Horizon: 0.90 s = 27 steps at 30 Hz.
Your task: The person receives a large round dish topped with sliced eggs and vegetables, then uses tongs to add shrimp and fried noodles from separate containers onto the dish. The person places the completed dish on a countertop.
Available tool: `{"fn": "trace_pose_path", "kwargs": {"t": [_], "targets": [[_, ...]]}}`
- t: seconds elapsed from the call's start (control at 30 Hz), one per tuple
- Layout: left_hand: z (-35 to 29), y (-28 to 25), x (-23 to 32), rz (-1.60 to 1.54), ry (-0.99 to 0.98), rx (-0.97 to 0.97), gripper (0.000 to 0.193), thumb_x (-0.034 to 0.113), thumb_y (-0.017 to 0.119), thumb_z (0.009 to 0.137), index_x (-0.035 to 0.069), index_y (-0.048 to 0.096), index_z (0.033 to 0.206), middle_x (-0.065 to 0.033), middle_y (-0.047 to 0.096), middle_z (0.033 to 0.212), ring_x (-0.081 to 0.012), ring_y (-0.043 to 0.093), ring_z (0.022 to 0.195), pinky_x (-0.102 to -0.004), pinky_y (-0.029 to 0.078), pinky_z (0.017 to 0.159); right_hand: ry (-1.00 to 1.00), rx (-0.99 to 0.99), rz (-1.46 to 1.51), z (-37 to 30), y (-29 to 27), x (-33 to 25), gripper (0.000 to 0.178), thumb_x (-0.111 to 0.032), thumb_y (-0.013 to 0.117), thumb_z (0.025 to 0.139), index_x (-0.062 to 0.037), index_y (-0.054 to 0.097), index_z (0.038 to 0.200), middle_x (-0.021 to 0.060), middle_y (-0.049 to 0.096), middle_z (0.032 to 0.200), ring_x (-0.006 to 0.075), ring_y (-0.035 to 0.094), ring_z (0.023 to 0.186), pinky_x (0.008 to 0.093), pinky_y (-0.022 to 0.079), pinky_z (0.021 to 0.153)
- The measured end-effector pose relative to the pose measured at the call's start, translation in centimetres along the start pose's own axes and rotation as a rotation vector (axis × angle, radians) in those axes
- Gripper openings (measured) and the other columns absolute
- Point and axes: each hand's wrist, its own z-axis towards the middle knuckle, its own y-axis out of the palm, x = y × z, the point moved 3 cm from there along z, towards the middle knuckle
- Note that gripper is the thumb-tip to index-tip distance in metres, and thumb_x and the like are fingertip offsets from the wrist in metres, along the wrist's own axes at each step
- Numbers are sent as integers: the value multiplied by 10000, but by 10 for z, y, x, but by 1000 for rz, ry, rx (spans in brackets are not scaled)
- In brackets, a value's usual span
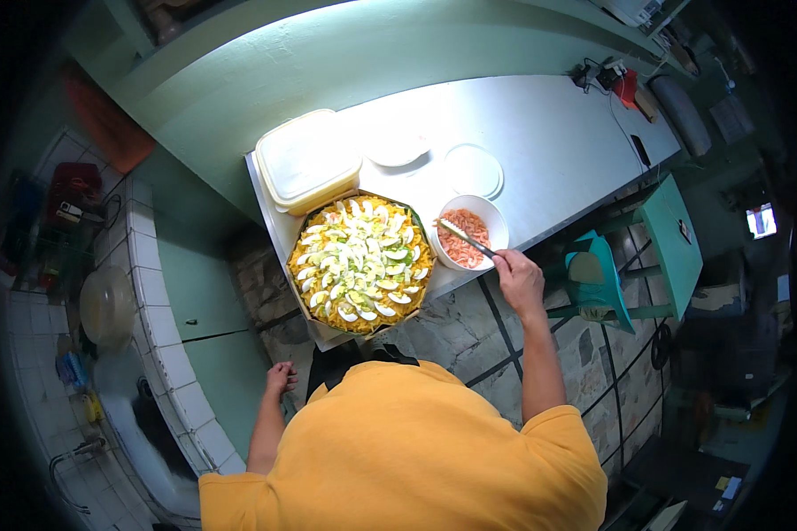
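My right hand [521,285] grips the dark handle of a pair of tongs [466,237]. Their pale ends rest among small pinkish-orange shrimp [460,255] in a round white bowl [498,221]. Left of the bowl is a wide, many-sided tray of yellow noodles [359,265], topped with egg slices and pale green shreds. Leafy green lines part of the tray's rim. My left hand [282,379] hangs low beside my body, below the table's near left corner, its fingers loosely bent and nothing visible in them.
A white table [558,133] runs along the green wall. On it are a lidded rectangular container [305,164], a white dish [398,152] and a round lid [474,171]. A turquoise chair [598,279] stands right; a tiled sink counter [164,310] lies left.
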Motion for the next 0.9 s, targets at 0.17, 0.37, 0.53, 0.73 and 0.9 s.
{"fn": "trace_pose_path", "kwargs": {"t": [0.17,0.37,0.53,0.73,0.9], "targets": [[-1,-5,-33,23,-25,-12,234,346,573,975,172,623,1123,-2,673,919,-152,649,693,-338,510,561,-86,-130,-110,-3,43,-25,218,-277,594,923,-75,674,901,117,691,899,350,682,776,455,541,695],[4,-4,-44,-42,-23,-8,227,348,569,977,179,615,1123,3,667,915,-155,651,713,-345,501,586,-119,-180,-231,-1,52,-35,256,-299,577,935,-63,641,860,137,679,867,375,678,756,485,538,678],[1,2,-31,-57,-31,-34,222,349,567,978,187,611,1124,9,663,924,-155,651,734,-345,494,610,10,-60,-215,9,4,-8,240,-291,580,933,-72,675,905,135,691,908,387,674,802,485,533,723],[0,3,-16,-54,-4,-35,222,350,570,975,189,615,1121,10,662,934,-161,650,745,-349,495,618,65,-182,-411,17,9,24,238,-260,588,931,-40,672,896,145,688,958,391,671,841,492,526,751],[2,3,-14,-24,-31,-15,226,350,567,976,188,610,1128,11,662,942,-164,647,750,-356,496,625,91,-143,-364,10,4,22,226,-266,595,923,-62,692,921,127,685,926,365,666,841,475,515,742]]}}
